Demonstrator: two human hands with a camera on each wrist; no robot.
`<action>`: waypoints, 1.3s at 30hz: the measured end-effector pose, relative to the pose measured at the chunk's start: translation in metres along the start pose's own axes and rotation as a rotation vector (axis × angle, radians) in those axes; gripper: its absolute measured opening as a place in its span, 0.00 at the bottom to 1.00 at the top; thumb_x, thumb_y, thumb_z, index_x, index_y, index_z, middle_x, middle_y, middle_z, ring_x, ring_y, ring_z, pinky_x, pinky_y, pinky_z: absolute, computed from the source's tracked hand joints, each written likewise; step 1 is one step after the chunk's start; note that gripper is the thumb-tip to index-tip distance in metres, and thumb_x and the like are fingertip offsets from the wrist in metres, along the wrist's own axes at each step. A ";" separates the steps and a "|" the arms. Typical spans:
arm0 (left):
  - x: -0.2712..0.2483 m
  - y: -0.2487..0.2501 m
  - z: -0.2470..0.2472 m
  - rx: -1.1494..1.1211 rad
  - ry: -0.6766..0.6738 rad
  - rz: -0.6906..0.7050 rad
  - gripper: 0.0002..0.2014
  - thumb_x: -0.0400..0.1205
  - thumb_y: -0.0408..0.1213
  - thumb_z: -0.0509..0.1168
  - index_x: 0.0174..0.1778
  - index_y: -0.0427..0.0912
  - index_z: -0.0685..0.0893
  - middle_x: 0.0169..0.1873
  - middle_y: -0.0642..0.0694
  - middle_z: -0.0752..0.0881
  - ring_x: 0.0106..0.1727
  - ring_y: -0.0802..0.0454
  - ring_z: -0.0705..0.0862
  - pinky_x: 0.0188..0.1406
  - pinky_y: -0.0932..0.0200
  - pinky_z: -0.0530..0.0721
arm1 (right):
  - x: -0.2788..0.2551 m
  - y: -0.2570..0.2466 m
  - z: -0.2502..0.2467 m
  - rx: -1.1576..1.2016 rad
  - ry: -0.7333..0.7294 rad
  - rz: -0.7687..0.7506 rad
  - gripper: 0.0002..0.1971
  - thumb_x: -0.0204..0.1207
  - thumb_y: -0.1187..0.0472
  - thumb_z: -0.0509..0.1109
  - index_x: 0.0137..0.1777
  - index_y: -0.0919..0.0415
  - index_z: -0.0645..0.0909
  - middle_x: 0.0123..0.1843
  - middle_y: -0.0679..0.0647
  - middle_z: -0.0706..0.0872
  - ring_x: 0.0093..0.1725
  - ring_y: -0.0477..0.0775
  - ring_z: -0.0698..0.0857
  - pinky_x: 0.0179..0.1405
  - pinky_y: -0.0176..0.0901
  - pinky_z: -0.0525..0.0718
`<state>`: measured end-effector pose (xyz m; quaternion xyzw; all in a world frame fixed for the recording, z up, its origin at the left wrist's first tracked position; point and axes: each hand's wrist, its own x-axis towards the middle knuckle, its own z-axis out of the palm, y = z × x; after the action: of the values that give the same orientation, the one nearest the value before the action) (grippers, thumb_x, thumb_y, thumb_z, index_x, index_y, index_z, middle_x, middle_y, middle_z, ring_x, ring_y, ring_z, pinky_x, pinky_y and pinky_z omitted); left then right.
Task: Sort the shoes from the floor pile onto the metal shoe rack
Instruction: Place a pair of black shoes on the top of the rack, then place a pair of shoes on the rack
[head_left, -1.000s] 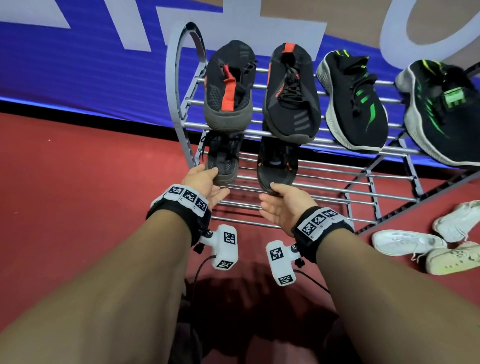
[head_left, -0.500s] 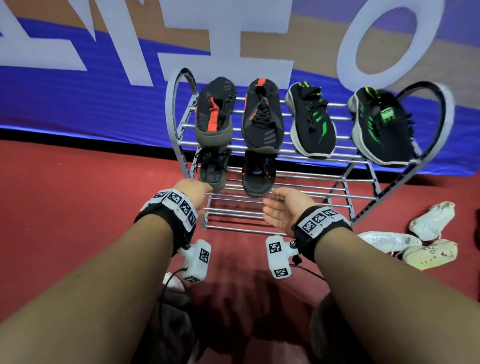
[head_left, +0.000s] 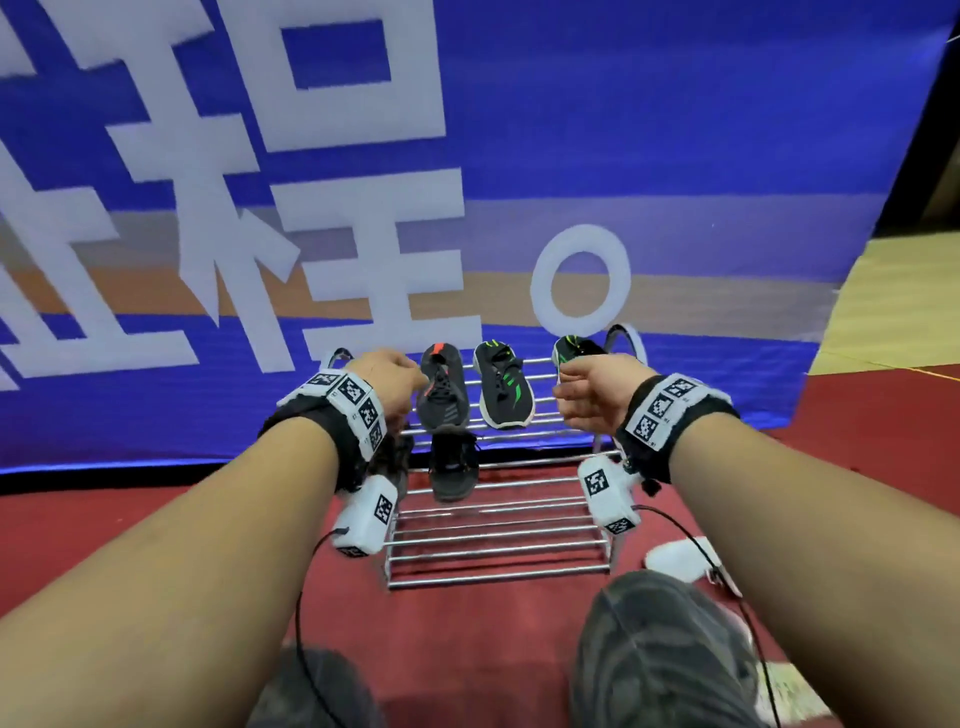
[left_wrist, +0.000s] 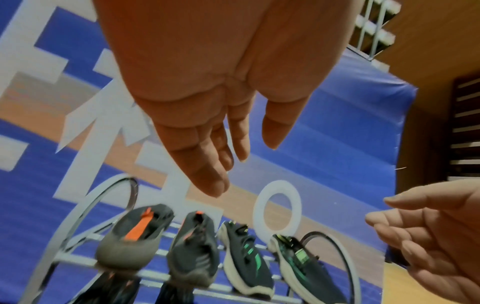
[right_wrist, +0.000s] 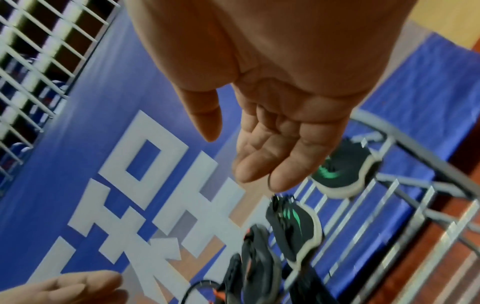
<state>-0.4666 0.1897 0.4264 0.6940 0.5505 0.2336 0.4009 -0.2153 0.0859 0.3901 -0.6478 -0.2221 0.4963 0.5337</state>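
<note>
The metal shoe rack stands against a blue padded wall. Its top tier carries a black shoe with red accents and two black shoes with green stripes; a grey shoe with an orange strap shows in the left wrist view. A dark shoe sits on the middle tier. My left hand and right hand are raised in the air in front of the rack, fingers relaxed, holding nothing. A white shoe lies on the red floor at the right.
The red floor spreads around the rack. The rack's lowest bars carry no shoes. My dark-clad knees are at the bottom of the head view. A wooden floor strip lies far right.
Both hands have left the shoes on the middle tier and risen, empty. My head has pulled back and up, so the rack looks smaller and farther.
</note>
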 end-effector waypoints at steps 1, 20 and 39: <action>-0.008 0.017 -0.004 -0.010 -0.009 0.027 0.06 0.72 0.35 0.72 0.43 0.40 0.86 0.28 0.37 0.81 0.26 0.43 0.81 0.26 0.54 0.82 | -0.013 -0.014 -0.009 0.005 -0.017 -0.019 0.06 0.86 0.56 0.63 0.47 0.53 0.76 0.28 0.51 0.81 0.24 0.50 0.73 0.23 0.37 0.77; -0.055 0.179 0.047 0.029 -0.316 0.369 0.03 0.83 0.32 0.67 0.50 0.43 0.85 0.44 0.41 0.85 0.40 0.41 0.87 0.50 0.42 0.90 | -0.170 -0.112 -0.159 -0.927 0.506 -0.246 0.07 0.82 0.61 0.71 0.54 0.65 0.85 0.46 0.60 0.91 0.43 0.61 0.92 0.53 0.63 0.92; -0.002 0.165 0.337 0.163 -0.707 0.292 0.05 0.81 0.28 0.66 0.47 0.40 0.85 0.41 0.39 0.86 0.38 0.42 0.86 0.42 0.47 0.89 | -0.115 0.049 -0.375 -0.938 0.525 0.297 0.06 0.82 0.62 0.71 0.52 0.63 0.86 0.47 0.59 0.93 0.44 0.63 0.95 0.48 0.61 0.94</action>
<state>-0.1140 0.0752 0.3685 0.8322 0.2907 -0.0098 0.4720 0.0556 -0.2009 0.3683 -0.9421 -0.1850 0.2362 0.1498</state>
